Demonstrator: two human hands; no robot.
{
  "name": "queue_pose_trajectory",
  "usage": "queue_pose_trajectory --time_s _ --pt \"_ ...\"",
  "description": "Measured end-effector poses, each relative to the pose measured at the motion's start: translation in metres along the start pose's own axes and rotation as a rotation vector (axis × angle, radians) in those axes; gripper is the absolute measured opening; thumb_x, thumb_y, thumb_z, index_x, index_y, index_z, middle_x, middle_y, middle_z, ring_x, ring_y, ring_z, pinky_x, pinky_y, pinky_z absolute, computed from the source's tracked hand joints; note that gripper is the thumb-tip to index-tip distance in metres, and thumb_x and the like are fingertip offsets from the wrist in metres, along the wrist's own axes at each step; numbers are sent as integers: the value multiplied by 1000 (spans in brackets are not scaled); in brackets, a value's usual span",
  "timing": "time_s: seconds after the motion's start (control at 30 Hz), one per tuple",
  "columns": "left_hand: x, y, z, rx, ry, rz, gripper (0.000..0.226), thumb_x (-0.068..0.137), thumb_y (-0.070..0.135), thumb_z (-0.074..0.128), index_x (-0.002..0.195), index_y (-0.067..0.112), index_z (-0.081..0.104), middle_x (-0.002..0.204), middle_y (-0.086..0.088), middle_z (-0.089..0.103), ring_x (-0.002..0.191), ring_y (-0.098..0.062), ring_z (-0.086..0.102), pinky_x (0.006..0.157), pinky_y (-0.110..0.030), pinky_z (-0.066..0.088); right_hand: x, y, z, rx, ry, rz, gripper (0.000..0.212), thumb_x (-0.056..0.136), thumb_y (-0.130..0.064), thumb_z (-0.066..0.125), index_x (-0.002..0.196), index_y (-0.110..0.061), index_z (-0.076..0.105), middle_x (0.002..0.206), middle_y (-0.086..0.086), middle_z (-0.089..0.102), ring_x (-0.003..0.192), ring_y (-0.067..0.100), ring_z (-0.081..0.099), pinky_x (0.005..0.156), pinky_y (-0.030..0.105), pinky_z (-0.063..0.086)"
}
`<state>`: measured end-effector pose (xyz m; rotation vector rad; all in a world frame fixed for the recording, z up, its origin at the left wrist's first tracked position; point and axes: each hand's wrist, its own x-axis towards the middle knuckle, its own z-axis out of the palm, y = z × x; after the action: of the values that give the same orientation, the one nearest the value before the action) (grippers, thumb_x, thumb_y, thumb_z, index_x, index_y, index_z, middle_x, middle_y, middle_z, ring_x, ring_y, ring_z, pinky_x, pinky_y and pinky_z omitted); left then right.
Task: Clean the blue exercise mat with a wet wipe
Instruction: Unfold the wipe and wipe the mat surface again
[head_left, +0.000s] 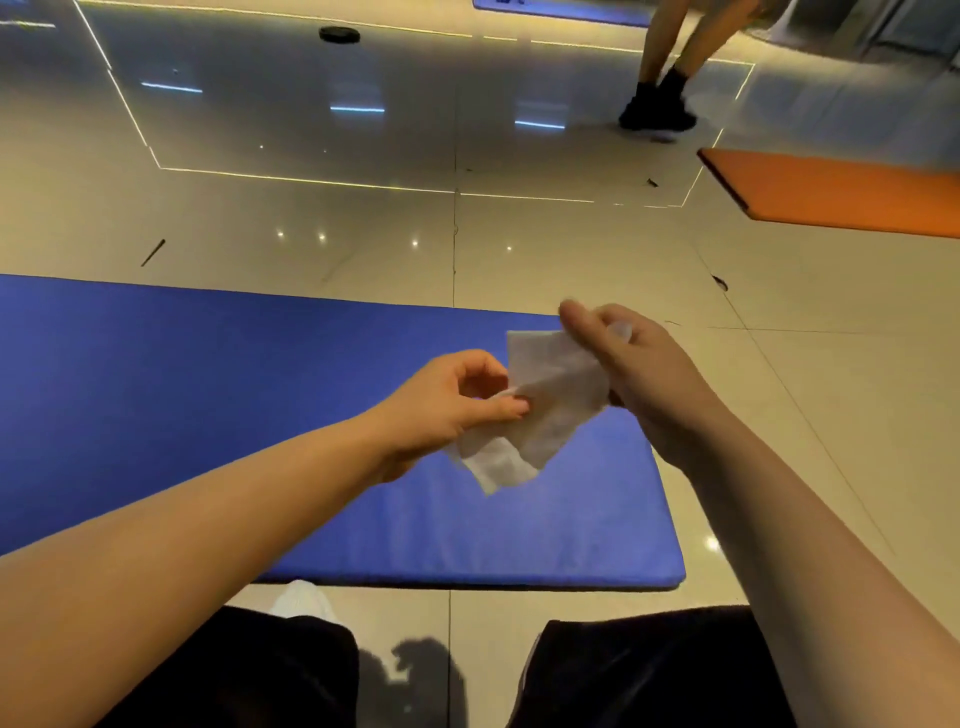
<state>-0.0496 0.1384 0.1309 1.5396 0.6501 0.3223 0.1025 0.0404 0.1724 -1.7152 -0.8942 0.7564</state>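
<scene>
The blue exercise mat (208, 415) lies flat on the tiled floor and runs off the left edge of the view; its right end stops near the middle right. Above that end I hold a white wet wipe (545, 410), partly unfolded and crumpled. My left hand (447, 405) pinches the wipe's left edge between thumb and fingers. My right hand (623, 374) grips the wipe's right side, with its fingers hidden behind the sheet. The wipe hangs in the air and does not touch the mat.
An orange mat (841, 192) lies at the right on the glossy tiled floor (363, 234). A person's legs in black shoes (660, 109) stand at the back right. A dark round disc (339, 34) sits far back. My knees in black trousers (623, 670) fill the bottom.
</scene>
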Motion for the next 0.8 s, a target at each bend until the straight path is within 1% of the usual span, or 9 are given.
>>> queue_pose_trajectory --time_s 0.07,0.17,0.27,0.33,0.4,0.47,0.6,0.7,0.8 --pt "-5 0 -6 26 3 22 16 81 12 74 83 15 59 79 -1 65 72 -11 61 66 -22 49 -5 5 -10 -55 -155 65 35 73 -41 76 86 -11 64 66 -6 60 60 8 56 51 21 43" --pt "-14 2 -13 212 -15 45 19 79 13 77 84 17 60 79 7 65 70 -8 60 60 -17 49 -6 12 -14 -109 -217 94 14 82 -15 75 85 -6 64 69 3 61 63 13 57 52 22 45" --pt "-20 6 -17 323 -96 -40 33 72 38 79 98 23 63 96 6 69 82 -13 66 68 -19 53 -5 10 -11 -149 -222 79 13 85 -10 72 89 1 66 75 6 64 67 13 58 60 22 46" --pt "-23 8 -19 300 -116 -92 46 68 57 66 105 30 63 100 6 71 88 -12 69 73 -23 54 -6 8 -6 -178 -259 59 16 86 -11 71 93 1 65 80 8 65 72 13 58 66 25 45" --pt "-25 10 -21 233 -168 -144 49 74 62 54 111 32 63 101 6 72 90 -9 69 79 -24 53 -6 6 0 -181 -311 50 6 87 -10 69 90 -5 67 82 8 66 75 15 59 71 30 45" --pt "-26 8 -26 245 -167 -115 41 82 53 55 108 24 67 99 1 71 88 -7 65 79 -23 50 -5 6 7 -185 -334 44 9 86 -4 68 84 -13 67 78 7 65 73 16 59 70 31 46" --pt "-23 1 -42 223 22 12 10 95 18 59 90 12 66 83 4 67 81 -6 60 82 -24 46 -6 8 19 -208 -369 73 15 83 1 71 82 -12 64 71 4 60 61 14 55 56 22 47" --pt "-18 0 -50 196 98 17 12 98 18 56 88 13 63 82 -1 64 81 -12 57 84 -31 46 -7 12 23 -251 -386 92 11 83 -5 74 89 -10 66 77 5 65 69 16 60 63 27 51" --pt "-15 3 -53 195 78 -51 14 99 18 55 86 17 62 73 -1 58 66 -11 51 71 -27 48 -8 14 22 -230 -367 102 16 86 -10 71 101 -5 67 91 12 71 80 22 65 77 38 55"
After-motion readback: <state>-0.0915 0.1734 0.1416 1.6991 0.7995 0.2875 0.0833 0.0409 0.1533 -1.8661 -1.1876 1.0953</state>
